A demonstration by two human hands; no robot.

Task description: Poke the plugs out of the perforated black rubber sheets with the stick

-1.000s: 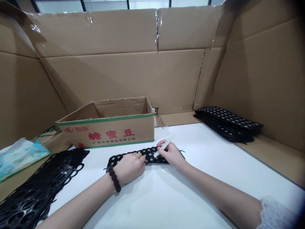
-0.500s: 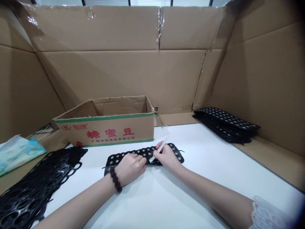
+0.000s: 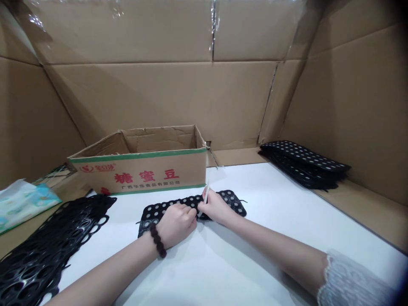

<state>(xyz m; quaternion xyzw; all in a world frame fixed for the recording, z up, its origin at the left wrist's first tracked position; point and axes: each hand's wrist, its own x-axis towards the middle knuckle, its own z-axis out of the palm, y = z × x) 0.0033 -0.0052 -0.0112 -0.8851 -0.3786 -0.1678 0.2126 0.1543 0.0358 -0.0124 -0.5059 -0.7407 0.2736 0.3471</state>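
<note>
Lying flat near the middle of the table (image 3: 261, 187), the black dotted sheet (image 3: 191, 201) runs crosswise beneath both hands. The right hand (image 3: 216, 207) grips a white pen-like tool (image 3: 206, 193), its lower end at the sheet's near edge. The left hand (image 3: 178, 223) rests curled on the sheet, hiding part of it; whether its fingers pinch anything, I cannot tell. The table is white, enclosed by tall, creased cardboard walls (image 3: 165, 93) at its far, left and right sides. An open, green-edged carton (image 3: 153, 163) stands along the far edge, between the sheet and the back wall. Black ringed sheeting (image 3: 47, 244) covers the left edge, a pale packet (image 3: 28, 204) beyond it. Dotted black sheets (image 3: 302, 163) are stacked at the far right corner.
</note>
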